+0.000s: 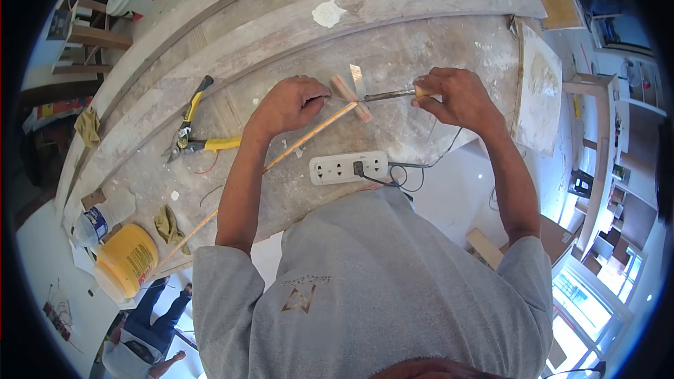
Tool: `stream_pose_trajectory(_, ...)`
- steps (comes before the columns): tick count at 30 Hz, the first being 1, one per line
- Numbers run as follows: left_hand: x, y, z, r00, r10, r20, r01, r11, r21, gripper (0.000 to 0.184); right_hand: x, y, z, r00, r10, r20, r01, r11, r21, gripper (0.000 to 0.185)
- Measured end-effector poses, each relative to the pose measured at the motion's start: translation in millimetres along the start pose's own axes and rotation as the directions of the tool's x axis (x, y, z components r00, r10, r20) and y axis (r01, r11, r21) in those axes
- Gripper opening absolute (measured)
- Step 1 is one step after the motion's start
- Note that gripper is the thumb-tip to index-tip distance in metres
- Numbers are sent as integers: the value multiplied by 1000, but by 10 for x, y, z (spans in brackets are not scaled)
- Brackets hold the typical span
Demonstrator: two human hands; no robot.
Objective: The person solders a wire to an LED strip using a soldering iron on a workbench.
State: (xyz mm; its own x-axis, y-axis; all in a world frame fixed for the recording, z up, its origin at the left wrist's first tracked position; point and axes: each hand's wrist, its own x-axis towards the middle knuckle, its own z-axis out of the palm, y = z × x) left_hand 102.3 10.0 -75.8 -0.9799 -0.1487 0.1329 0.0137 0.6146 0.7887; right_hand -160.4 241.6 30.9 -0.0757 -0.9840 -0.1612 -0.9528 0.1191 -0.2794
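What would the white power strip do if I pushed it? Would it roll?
Probably not: the power strip is long and boxy and lies flat on the table, so it would more likely slide. Its smooth, plastic-looking case suggests it's stiff. The cord plugged into it might drag along.

Warm orange with pale edges along the thin strip [312, 135]. Pale yellow on the handle of the soldering iron [390, 95], dull metallic brown on its shaft. Plain grey on the T-shirt [407, 267], with a brown geometric emblem [298, 299]. Yellow and black on the snips [184, 132]; white on the power strip [347, 169], black on its plug [359, 168]. Bright yellow on the tub [133, 253]. Mottled beige-brown, splashed white, across the workbench [404, 133].
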Motion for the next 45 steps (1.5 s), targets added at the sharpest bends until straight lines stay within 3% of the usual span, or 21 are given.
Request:
stream_pose_trajectory(17, -6, -36, 20, 999, 35, 0, -35, 999, 7, 18, 111, -33, -121, 995, 0, 104, 4, 999, -37, 31)
stream_pose_trajectory(20, -8, -48, 34, 999, 38, -8, -38, 999, -1, 17, 90, 2, -115, 999, -39, 38, 38, 999, 33, 32)
stream_pose_trajectory(45, -12, 20, 7, 1000, -9, 7, 9, 1000, -20, 18, 104, -21, -122, 998, -21, 59, 20, 1000, 14, 33)
